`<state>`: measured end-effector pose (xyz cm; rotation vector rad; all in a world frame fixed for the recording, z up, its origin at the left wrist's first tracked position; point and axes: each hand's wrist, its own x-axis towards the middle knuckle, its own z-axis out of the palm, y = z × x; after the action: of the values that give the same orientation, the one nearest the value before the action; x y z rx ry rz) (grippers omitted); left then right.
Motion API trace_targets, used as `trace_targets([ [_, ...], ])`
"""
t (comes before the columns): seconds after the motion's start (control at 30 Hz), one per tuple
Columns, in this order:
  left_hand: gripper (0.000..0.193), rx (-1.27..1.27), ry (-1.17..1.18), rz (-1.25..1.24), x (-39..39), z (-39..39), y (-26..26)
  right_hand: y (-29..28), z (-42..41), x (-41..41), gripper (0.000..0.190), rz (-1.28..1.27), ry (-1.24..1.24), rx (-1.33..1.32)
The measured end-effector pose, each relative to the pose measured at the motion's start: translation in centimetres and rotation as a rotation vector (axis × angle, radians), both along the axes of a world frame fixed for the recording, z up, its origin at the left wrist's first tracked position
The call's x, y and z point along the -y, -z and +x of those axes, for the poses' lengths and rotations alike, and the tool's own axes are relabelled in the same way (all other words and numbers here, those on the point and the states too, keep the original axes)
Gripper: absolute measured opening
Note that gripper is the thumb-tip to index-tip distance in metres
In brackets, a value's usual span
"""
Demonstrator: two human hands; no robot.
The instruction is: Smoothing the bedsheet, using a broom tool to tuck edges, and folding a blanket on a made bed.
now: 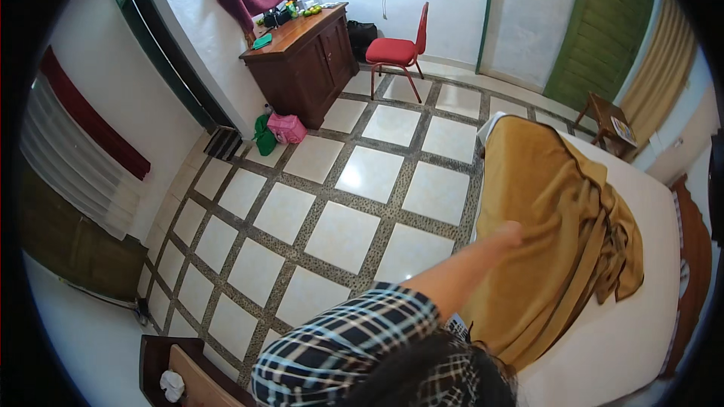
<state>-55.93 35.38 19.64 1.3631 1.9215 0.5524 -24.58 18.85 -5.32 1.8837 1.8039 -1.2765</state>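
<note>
My left hand reaches out over a mustard-brown blanket on the bed. The hand is blurred, and I cannot tell whether its fingers hold the cloth or only lie over it. A black, white and blue checked sleeve covers the upper arm. The blanket lies spread along the near side of the bed and is bunched in folds towards the middle of the white mattress. My right hand is out of view. Dark hair and patterned cloth fill the bottom centre.
A red chair stands by a wooden cabinet, with a pink bag and a green bag on the tiled floor beside it. A small wooden table is beyond the bed. Wooden furniture stands at bottom left.
</note>
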Motion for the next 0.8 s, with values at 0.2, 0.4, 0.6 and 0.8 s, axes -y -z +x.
trace_targets([
  [0.2, 0.020, 0.072, -0.207, 0.051, 21.7, -4.5, 10.0, 0.1, 7.9, 12.4, 0.035, 0.014, 0.008, 0.012],
  [0.4, 0.021, 0.330, -0.661, -0.214, 38.7, -4.1, 11.8, -3.5, 10.4, 18.4, 0.037, 0.180, 0.027, -0.027],
  [0.6, 0.021, 0.572, -0.712, -0.308, 46.1, 5.1, 11.7, -4.1, 16.7, 22.6, 0.037, 0.125, 0.010, 0.044],
  [0.8, 0.018, 0.546, -0.622, -0.324, 49.4, 14.7, 12.3, -2.6, 23.1, 27.6, 0.034, 0.050, 0.190, -0.184],
])
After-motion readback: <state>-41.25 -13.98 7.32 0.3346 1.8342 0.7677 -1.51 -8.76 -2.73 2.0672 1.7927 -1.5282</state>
